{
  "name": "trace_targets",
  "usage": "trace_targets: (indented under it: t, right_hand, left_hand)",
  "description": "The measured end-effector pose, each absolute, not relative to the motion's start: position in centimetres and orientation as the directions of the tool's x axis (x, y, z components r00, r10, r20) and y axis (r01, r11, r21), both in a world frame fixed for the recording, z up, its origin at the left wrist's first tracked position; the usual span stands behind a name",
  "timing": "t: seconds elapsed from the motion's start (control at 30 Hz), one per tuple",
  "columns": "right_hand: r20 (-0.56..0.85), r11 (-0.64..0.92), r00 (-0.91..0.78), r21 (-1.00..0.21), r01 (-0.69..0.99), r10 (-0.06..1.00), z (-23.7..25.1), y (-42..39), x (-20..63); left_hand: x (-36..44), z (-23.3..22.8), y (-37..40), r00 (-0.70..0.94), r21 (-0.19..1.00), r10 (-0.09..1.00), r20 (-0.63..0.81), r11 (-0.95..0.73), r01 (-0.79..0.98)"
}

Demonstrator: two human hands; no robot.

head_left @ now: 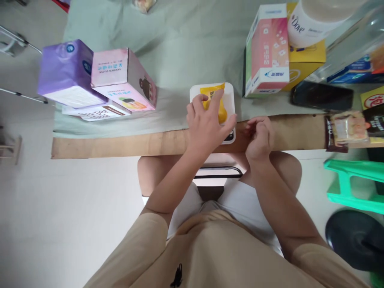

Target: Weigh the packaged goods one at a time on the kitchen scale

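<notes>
A white digital kitchen scale (229,94) sits at the table's near edge, its dark display partly covered by my left wrist. On its pan lies a shiny yellow packet (222,114) with dark print. My left hand (204,122) is over the packet with fingers spread, the fingertips at its surface; whether they press on it I cannot tell. Just right of the scale, my right hand (260,136) rests on the wooden table edge (288,128) with its fingers curled in, and nothing shows in it.
To the left stand a purple pack (67,68) and a pink box (124,80). On the right are a pink-and-white box (268,52), a white Dove jar (312,24), a black phone-like object (322,96) and snack packets (349,128). A green stool (354,184) stands below.
</notes>
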State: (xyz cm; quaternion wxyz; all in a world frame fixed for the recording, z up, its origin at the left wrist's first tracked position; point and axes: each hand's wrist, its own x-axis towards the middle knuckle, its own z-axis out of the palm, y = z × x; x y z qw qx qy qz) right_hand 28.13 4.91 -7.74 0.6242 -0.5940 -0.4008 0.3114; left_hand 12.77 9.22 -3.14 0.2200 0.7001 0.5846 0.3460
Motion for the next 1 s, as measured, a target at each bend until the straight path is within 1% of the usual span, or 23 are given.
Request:
trace_targets:
  t: [0.1,0.2,0.3,0.5,0.57,0.67,0.77,0.83,0.9,1.0]
  right_hand:
    - [0.164,0.124,0.487,-0.986,0.114,0.858,-8.0,4.9,28.3]
    - [0.202,0.146,0.472,-0.977,0.154,0.858,-8.2,4.9,28.4]
    - [0.203,0.132,0.456,-0.974,0.183,0.866,-8.0,4.8,28.4]
    - [0.203,0.124,0.443,-0.972,0.201,0.873,-7.4,4.4,28.3]
    - [0.184,0.109,0.447,-0.976,0.188,0.876,-7.0,4.4,28.2]
    - [0.149,0.077,0.469,-0.982,0.170,0.870,-6.5,4.4,28.0]
    - [0.144,0.070,0.486,-0.983,0.168,0.862,-6.3,4.5,27.8]
    - [0.148,0.071,0.487,-0.982,0.173,0.861,-6.3,4.5,27.8]
    - [0.145,0.062,0.483,-0.981,0.183,0.863,-6.3,4.5,27.7]
    - [0.141,0.044,0.495,-0.978,0.202,0.857,-6.3,4.5,27.6]
  left_hand:
    - [12.9,-3.6,9.3,0.084,0.688,0.975,0.204,-0.204,0.697]
    - [12.4,-3.7,9.2,0.104,0.689,0.972,0.210,-0.223,0.690]
    - [11.8,-3.8,9.0,0.109,0.692,0.969,0.220,-0.234,0.683]
    - [9.3,-3.7,8.7,0.049,0.735,0.965,0.256,-0.227,0.639]
    - [7.3,-3.6,8.1,0.026,0.746,0.954,0.298,-0.250,0.618]
    - [2.6,-3.9,6.8,-0.005,0.730,0.930,0.367,-0.285,0.621]
    - [-3.6,-5.0,5.6,-0.020,0.725,0.923,0.384,-0.289,0.626]
    - [-7.7,-5.7,5.3,-0.001,0.719,0.932,0.361,-0.278,0.637]
    - [-10.8,-6.1,5.5,0.024,0.712,0.958,0.286,-0.230,0.664]
    - [-13.3,-5.6,6.3,0.059,0.700,0.986,0.158,-0.154,0.697]
